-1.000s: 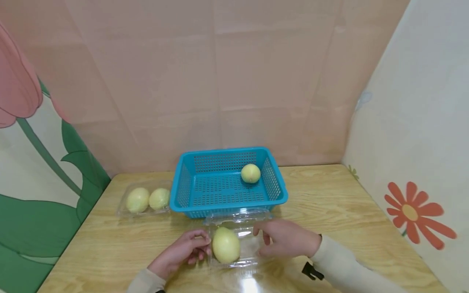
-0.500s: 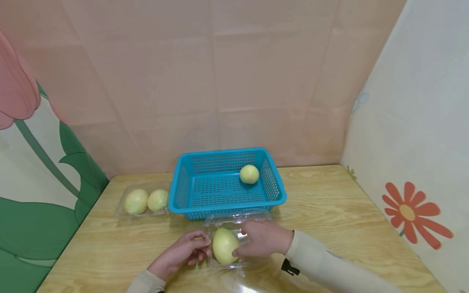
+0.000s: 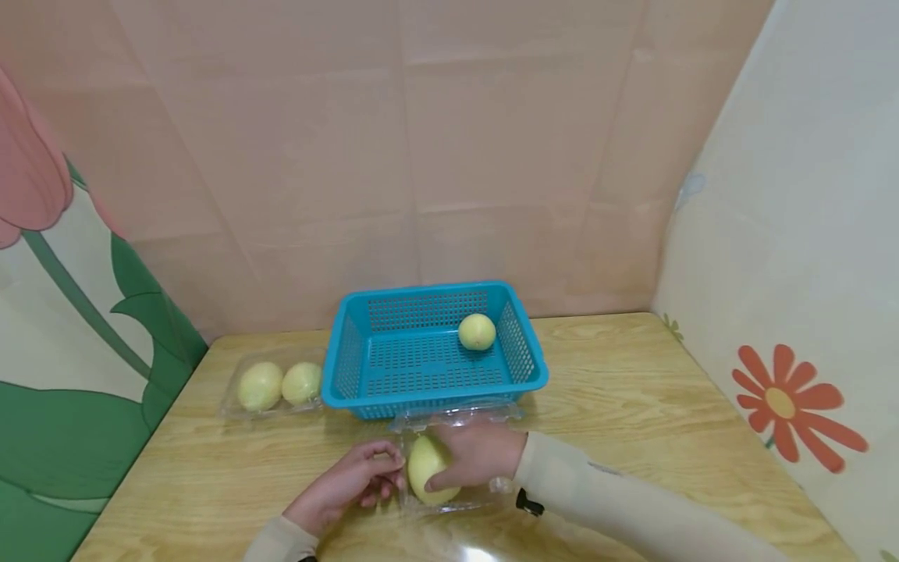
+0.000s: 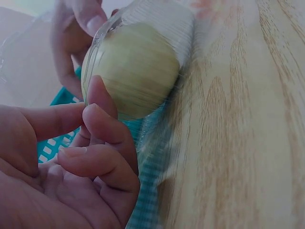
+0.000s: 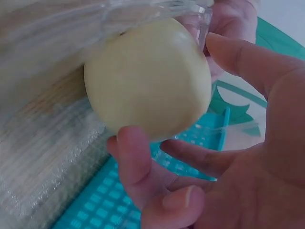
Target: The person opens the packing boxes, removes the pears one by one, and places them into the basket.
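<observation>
A pale yellow-green round fruit [image 3: 424, 467] sits in the left part of a clear plastic container [image 3: 467, 499], whose raised lid leans near the basket. My left hand [image 3: 354, 480] pinches the container's left edge between thumb and fingertips, as the left wrist view shows at the rim [image 4: 93, 52]. Over the fruit, my right hand [image 3: 474, 453] curves its thumb and fingers around it. In the right wrist view the fingers [image 5: 133, 152] touch the fruit [image 5: 147, 81] from below, with the thumb beside the container's rim.
Behind the container stands a blue perforated basket [image 3: 438, 396] with one similar fruit [image 3: 477, 332] in its right part. Two more fruits [image 3: 260, 386] lie in another clear container [image 3: 235, 406] on the wooden table [image 3: 604, 390], left of the basket.
My right hand has moved left from the container's right part and come around the fruit. My left hand has stayed at the container's left edge.
</observation>
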Motion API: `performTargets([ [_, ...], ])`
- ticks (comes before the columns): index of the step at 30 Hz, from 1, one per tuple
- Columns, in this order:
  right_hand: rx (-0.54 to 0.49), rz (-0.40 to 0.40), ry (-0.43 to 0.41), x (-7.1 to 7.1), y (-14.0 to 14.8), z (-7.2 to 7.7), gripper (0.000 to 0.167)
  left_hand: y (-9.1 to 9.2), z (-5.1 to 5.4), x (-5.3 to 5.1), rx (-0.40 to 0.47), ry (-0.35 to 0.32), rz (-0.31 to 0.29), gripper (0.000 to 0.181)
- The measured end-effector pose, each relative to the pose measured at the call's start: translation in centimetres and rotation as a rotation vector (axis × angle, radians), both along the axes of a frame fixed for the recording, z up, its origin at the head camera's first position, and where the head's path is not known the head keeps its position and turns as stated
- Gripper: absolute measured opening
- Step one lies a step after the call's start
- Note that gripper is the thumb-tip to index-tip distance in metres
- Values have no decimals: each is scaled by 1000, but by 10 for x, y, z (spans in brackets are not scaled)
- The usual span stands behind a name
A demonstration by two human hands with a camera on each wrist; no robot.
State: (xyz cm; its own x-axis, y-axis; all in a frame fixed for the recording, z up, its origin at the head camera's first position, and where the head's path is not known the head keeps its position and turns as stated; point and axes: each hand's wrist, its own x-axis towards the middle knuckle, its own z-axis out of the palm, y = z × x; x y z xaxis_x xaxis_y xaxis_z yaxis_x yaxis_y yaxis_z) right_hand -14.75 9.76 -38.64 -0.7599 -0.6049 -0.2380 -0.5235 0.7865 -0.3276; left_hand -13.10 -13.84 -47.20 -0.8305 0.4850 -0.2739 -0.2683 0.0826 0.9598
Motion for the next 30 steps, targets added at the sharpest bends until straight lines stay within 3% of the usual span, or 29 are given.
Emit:
performTargets([
  [10, 69, -14, -31, 1, -15, -2, 64, -1, -1, 2, 0, 0, -1, 20],
  [18, 75, -18, -79, -4, -16, -2, 86, 0, 0, 1, 3, 4, -3, 15],
  [30, -24, -38, -97, -3, -6, 0, 90, 1, -2, 1, 10, 14, 6, 14],
])
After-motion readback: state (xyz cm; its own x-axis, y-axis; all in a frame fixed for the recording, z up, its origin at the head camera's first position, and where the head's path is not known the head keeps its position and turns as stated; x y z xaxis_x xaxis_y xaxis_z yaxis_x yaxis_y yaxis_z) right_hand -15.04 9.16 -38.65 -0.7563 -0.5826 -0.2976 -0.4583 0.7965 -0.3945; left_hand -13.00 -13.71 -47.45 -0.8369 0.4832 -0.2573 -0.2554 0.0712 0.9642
